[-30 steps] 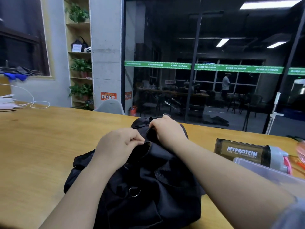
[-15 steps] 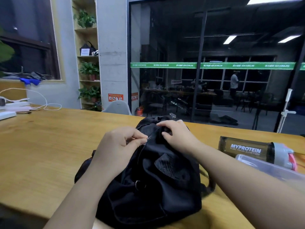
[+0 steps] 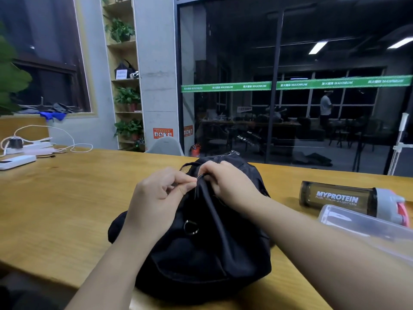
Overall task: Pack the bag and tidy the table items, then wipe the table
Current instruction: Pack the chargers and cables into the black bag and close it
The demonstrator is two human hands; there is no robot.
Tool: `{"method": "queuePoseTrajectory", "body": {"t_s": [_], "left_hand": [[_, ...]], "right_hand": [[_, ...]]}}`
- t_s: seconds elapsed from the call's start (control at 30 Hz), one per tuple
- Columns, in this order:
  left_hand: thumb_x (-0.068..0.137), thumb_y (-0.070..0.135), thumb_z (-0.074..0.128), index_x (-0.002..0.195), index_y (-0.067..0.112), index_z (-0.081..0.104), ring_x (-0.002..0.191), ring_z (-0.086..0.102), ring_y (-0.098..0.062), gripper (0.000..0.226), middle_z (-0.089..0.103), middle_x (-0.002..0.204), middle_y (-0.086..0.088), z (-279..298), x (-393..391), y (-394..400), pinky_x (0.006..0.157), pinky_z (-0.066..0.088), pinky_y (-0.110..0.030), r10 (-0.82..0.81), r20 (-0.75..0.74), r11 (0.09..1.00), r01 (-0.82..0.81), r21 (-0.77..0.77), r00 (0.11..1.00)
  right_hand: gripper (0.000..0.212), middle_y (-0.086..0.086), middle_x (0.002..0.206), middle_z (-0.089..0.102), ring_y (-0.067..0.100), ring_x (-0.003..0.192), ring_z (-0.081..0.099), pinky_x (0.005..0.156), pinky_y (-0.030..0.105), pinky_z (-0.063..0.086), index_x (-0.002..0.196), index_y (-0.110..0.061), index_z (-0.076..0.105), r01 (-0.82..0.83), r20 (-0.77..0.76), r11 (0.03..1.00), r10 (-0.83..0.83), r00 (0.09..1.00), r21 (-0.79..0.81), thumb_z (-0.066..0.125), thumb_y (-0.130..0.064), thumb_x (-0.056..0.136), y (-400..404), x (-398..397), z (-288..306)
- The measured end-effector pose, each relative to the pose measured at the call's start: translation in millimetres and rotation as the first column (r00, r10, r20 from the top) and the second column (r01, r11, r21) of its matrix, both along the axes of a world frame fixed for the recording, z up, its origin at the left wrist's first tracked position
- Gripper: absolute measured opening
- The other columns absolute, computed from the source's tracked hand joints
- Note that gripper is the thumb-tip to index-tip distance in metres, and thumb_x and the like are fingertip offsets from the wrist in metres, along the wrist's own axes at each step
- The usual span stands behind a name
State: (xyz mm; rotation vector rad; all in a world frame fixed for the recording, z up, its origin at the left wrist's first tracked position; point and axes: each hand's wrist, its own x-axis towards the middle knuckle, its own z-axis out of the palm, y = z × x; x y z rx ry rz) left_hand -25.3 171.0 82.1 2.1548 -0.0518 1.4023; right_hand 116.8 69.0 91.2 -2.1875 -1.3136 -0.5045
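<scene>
**Working the zip at the top of the bag**

A long wooden table [image 3: 67, 198] stands before a dark glass partition, and a soft black fabric bag [image 3: 201, 249] lies on it directly in front of the person, at the near edge. To the right of the bag, well apart from it, a smoky translucent shaker bottle with a grey and pink cap [image 3: 348, 199] lies on its side; a clear plastic lidded box [image 3: 366, 227] sits just in front of the bottle. At the far left of the table are a white power strip with a coiled white cable [image 3: 29, 146] and a flat white device [image 3: 15, 162].

Both hands work at the top seam of the bag. The left hand [image 3: 156, 198] pinches a small metal pull between thumb and forefinger; the right hand [image 3: 230, 184] curls its fingers over a fold of the fabric just beside it, the two hands almost touching.

The step in hand appears to be operating the zip; whether it is being opened or closed cannot be told

1. Keep the right hand gripping the fabric close to the pull, so that the seam stays taut
2. Draw the pull along the line of the teeth, not across it
3. Keep loose fabric clear of the slider; soft cloth is likely to snag
4. The bottle and box remain outside the bag, so packing is judged incomplete and wiping comes later
</scene>
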Motion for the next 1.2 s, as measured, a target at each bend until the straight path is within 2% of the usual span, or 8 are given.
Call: {"method": "queuePoseTrajectory", "body": {"t_s": [0.2,0.43,0.7,0.83,0.97,1.07,1.13,1.2], "left_hand": [[0.076,0.017,0.069,0.076,0.027,0.068,0.075,0.058,-0.001,0.009,0.065,0.086,0.019,15.3,-16.5,-0.1,0.067,0.039,-0.003,0.001,0.054,1.0,-0.002,0.008,0.999],[0.076,0.019,0.066,0.078,0.021,0.07,0.079,0.064,-0.005,0.005,0.069,0.081,0.01,11.1,-22.6,2.6,0.073,0.048,-0.015,-0.104,0.014,0.994,0.104,-0.028,0.994],[0.08,0.009,0.067,0.075,0.029,0.067,0.07,0.064,-0.007,0.021,0.069,0.076,0.008,11.9,-29.9,0.3,0.066,0.047,-0.013,-0.16,-0.085,0.978,0.146,-0.15,0.984],[0.083,0.009,0.065,0.083,0.028,0.066,0.071,0.057,0.005,0.019,0.066,0.072,0.012,11.4,-26.3,-7.4,0.064,0.039,-0.004,-0.058,-0.241,0.998,0.052,-0.031,0.969],[0.086,0.016,0.062,0.086,0.034,0.062,0.075,0.055,-0.001,0.018,0.063,0.074,0.009,6.2,-12.3,-8.2,0.066,0.042,-0.015,0.0,-0.423,0.993,0.051,0.11,0.906],[0.088,0.021,0.059,0.083,0.039,0.054,0.082,0.048,-0.001,0.019,0.058,0.074,0.013,4.4,-0.3,-8.1,0.073,0.041,-0.022,0.133,-0.594,0.962,0.042,0.27,0.793],[0.088,0.026,0.058,0.085,0.039,0.05,0.088,0.045,-0.004,0.016,0.05,0.078,0.017,6.1,8.2,-10.3,0.079,0.04,-0.025,0.287,-0.609,0.907,-0.005,0.421,0.739],[0.087,0.031,0.058,0.088,0.035,0.054,0.095,0.045,-0.01,0.006,0.045,0.083,0.017,11.5,14.6,-19.6,0.085,0.04,-0.03,0.343,-0.522,0.866,-0.046,0.498,0.781]], "right_hand": [[0.017,0.006,0.106,0.064,0.026,0.097,0.056,0.078,0.036,0.047,0.107,-0.025,0.055,0.12,-0.141,0.992,-0.124,0.982,-0.042,0.042,-0.022,0.096,6.5,14.6,-7.4],[0.011,-0.005,0.091,0.064,0.018,0.092,0.058,0.076,0.027,0.042,0.085,-0.026,0.053,0.149,-0.32,0.989,-0.14,0.937,0.005,0.049,-0.021,0.094,4.2,19.0,-6.5],[0.018,0.002,0.111,0.064,0.022,0.104,0.057,0.087,0.034,0.046,0.105,-0.019,0.061,0.18,-0.263,0.983,-0.181,0.948,-0.029,0.048,-0.018,0.093,-3.3,-5.1,-4.6],[0.024,-0.003,0.115,0.064,0.016,0.107,0.057,0.088,0.027,0.044,0.115,-0.02,0.06,0.143,-0.292,0.987,-0.16,0.943,-0.078,0.05,-0.018,0.093,-25.7,-12.5,-5.3],[0.029,-0.004,0.124,0.06,0.017,0.115,0.054,0.093,0.027,0.044,0.121,-0.022,0.057,0.17,-0.264,0.95,-0.24,0.934,-0.262,0.051,-0.025,0.092,-55.0,-10.4,-10.1],[0.032,-0.004,0.127,0.058,0.017,0.111,0.055,0.088,0.026,0.045,0.124,-0.024,0.055,0.192,-0.251,0.91,-0.296,0.921,-0.368,0.051,-0.029,0.093,-76.3,-7.1,-12.4],[0.031,-0.003,0.126,0.057,0.015,0.095,0.058,0.075,0.025,0.047,0.124,-0.023,0.055,0.204,-0.262,0.908,-0.31,0.914,-0.366,0.05,-0.029,0.094,-88.8,-6.3,-12.0],[0.031,-0.001,0.126,0.056,0.018,0.09,0.061,0.071,0.027,0.05,0.125,-0.023,0.053,0.22,-0.28,0.918,-0.317,0.906,-0.33,0.049,-0.029,0.095,-98.6,-5.9,-13.7]]}}
